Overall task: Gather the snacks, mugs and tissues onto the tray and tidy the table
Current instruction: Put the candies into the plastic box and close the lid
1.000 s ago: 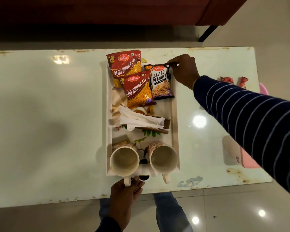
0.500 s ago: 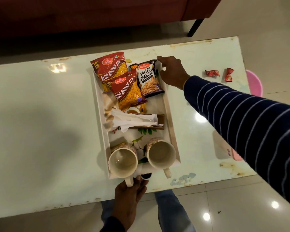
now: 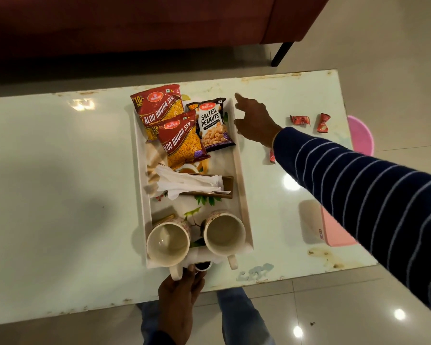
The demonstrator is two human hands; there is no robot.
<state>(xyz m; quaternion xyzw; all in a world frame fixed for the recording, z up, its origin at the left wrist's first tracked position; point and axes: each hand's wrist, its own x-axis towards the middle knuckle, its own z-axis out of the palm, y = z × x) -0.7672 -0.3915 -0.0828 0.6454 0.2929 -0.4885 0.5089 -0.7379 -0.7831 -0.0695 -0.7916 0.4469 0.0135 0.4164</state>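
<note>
The left hand point(image 3: 178, 298) grips the near edge of the white tray point(image 3: 241, 170), thumb on the rim beside the handle cut-out, fingers curled beneath. The tray lies lengthwise on the pale glass table point(image 3: 60, 195). At its near end two empty mugs stand upright side by side: the left mug point(image 3: 168, 242) and the right mug point(image 3: 224, 235), both handles projecting over the near rim. Beyond the mugs, white tissues point(image 3: 187, 181) lie in a brown holder point(image 3: 228, 184) across the tray's middle. At the far end lie three snack packets: the front Aloo Bhujia packet point(image 3: 183, 143) overlapping the rear Aloo Bhujia packet point(image 3: 159, 108), and the Salted Peanuts packet point(image 3: 213, 124) just beside them on the right. The right hand point(image 3: 255, 120) hovers over the table just right of the tray's far end, fingers spread and holding nothing. Further right, three small red wrappers lie on the table: one point(image 3: 272, 155) partly hidden by the striped sleeve point(image 3: 358, 185), two point(image 3: 300, 120) point(image 3: 323, 123) near the far right corner.
</note>
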